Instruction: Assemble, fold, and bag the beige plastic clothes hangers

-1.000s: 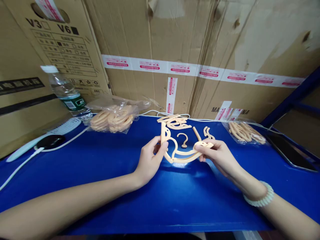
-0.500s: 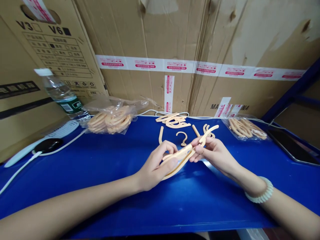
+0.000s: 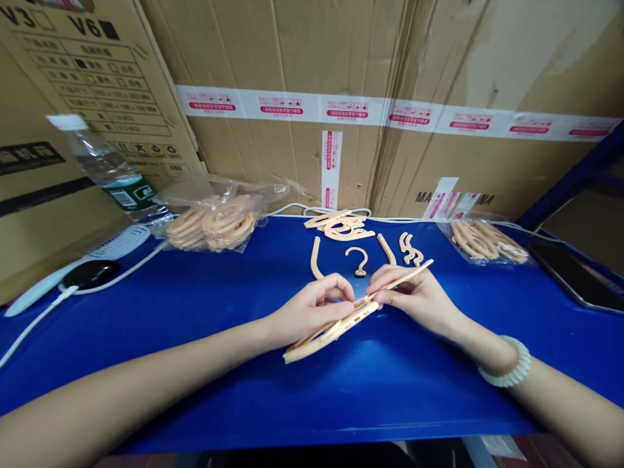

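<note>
Low over the blue table (image 3: 419,390), both hands grip beige plastic hanger parts (image 3: 316,341). My left hand (image 3: 312,312) is closed around the left portion, thumb on top. My right hand (image 3: 414,296) pinches the right portion, where a slim arm (image 3: 414,272) sticks out past the fingers. The fingers hide where the pieces meet. Just beyond the hands lies a hanger hook (image 3: 359,260) with a dark base. A curved strip (image 3: 316,257) lies left of it, another strip (image 3: 387,249) right of it, and small curved pieces (image 3: 411,249) farther right.
More hanger parts (image 3: 344,226) lie at the back by a white cable. Bagged parts stand left (image 3: 219,221) and right (image 3: 487,240). At left are a water bottle (image 3: 117,175), hairbrush (image 3: 117,244) and black puck (image 3: 90,275); at right, a dark tablet (image 3: 580,276). Cardboard boxes (image 3: 292,52) wall the back.
The held hanger parts have turned, so their edge and slots now face me and the left end reaches farther down-left. Both hands keep their grip. The camera view has tilted down slightly.
</note>
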`<state>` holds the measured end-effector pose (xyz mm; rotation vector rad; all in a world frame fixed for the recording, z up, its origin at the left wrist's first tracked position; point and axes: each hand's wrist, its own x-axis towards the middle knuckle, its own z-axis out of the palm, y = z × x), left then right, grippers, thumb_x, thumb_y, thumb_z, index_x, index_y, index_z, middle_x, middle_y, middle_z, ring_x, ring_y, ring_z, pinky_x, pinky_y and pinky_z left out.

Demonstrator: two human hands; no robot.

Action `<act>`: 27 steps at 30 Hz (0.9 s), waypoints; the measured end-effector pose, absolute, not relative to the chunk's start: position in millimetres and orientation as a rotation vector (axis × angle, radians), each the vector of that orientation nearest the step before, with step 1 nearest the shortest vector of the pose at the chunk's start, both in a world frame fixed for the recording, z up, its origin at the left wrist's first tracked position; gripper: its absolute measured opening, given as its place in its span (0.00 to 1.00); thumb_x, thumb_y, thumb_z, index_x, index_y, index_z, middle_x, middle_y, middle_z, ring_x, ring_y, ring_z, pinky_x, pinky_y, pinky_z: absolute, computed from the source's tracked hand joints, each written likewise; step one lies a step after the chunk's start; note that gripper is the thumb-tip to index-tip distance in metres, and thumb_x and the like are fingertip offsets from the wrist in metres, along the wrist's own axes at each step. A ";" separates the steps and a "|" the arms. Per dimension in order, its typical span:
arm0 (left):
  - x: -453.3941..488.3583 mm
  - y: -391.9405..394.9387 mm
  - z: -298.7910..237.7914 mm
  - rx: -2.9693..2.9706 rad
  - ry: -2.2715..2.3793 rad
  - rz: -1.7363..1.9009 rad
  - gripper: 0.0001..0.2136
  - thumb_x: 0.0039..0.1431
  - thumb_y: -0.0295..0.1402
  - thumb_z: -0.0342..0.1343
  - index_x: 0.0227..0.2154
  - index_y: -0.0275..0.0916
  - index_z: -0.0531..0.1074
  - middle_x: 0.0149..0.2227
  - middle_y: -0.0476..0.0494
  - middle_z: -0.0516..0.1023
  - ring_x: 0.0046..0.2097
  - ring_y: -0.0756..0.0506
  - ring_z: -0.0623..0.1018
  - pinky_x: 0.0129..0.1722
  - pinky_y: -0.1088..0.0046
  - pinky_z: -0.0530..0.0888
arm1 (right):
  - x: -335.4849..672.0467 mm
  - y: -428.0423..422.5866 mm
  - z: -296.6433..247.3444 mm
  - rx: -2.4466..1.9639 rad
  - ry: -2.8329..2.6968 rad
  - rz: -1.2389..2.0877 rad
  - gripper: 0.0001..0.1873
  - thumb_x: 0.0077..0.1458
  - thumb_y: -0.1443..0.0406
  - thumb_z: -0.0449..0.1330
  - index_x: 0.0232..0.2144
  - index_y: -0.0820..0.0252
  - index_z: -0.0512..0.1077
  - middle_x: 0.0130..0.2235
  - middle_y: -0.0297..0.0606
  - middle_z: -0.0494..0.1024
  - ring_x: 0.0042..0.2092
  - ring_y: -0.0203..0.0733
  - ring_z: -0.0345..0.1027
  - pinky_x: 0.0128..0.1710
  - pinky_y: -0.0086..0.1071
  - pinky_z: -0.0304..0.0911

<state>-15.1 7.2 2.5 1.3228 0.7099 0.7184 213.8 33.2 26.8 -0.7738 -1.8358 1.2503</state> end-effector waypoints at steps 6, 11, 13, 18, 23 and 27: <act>-16.2 5.5 5.1 1.449 0.753 0.625 0.15 0.63 0.41 0.57 0.44 0.35 0.71 0.30 0.48 0.74 0.27 0.52 0.69 0.26 0.77 0.64 | 210.6 27.3 25.3 -0.697 -1.898 1.242 0.05 0.55 0.64 0.69 0.34 0.59 0.82 0.33 0.38 0.79 0.29 0.34 0.73 0.29 0.27 0.73; -17.3 3.6 9.7 1.690 0.746 0.627 0.11 0.69 0.36 0.49 0.40 0.35 0.74 0.30 0.50 0.72 0.31 0.52 0.69 0.30 0.77 0.64 | 210.7 24.9 25.5 -0.696 -1.982 1.166 0.07 0.58 0.62 0.67 0.35 0.61 0.81 0.33 0.39 0.79 0.28 0.34 0.74 0.28 0.27 0.73; -17.1 3.1 11.1 1.801 0.790 0.624 0.12 0.69 0.36 0.48 0.37 0.35 0.73 0.29 0.51 0.71 0.31 0.52 0.68 0.31 0.77 0.63 | 211.1 25.0 26.3 -0.659 -2.075 1.013 0.06 0.59 0.63 0.66 0.35 0.60 0.81 0.33 0.39 0.81 0.31 0.36 0.75 0.31 0.28 0.73; -16.7 1.4 11.0 1.951 0.824 0.590 0.15 0.71 0.38 0.45 0.33 0.36 0.71 0.25 0.53 0.68 0.29 0.52 0.66 0.31 0.76 0.61 | 211.6 23.6 27.7 -0.521 -2.231 0.705 0.04 0.61 0.66 0.64 0.36 0.59 0.80 0.34 0.38 0.82 0.37 0.38 0.76 0.38 0.31 0.72; -16.3 0.6 10.5 1.999 0.835 0.578 0.15 0.72 0.37 0.44 0.31 0.36 0.69 0.25 0.53 0.68 0.28 0.52 0.66 0.31 0.75 0.61 | 211.2 20.7 25.4 -0.448 -2.262 0.587 0.08 0.65 0.69 0.59 0.35 0.59 0.78 0.34 0.39 0.81 0.36 0.38 0.75 0.35 0.31 0.71; -15.7 1.9 10.0 2.018 0.820 0.585 0.16 0.72 0.36 0.43 0.30 0.37 0.69 0.25 0.53 0.69 0.28 0.52 0.67 0.30 0.75 0.61 | 210.9 19.5 24.5 -0.424 -2.300 0.510 0.09 0.64 0.72 0.57 0.36 0.59 0.77 0.35 0.38 0.81 0.36 0.37 0.74 0.36 0.30 0.70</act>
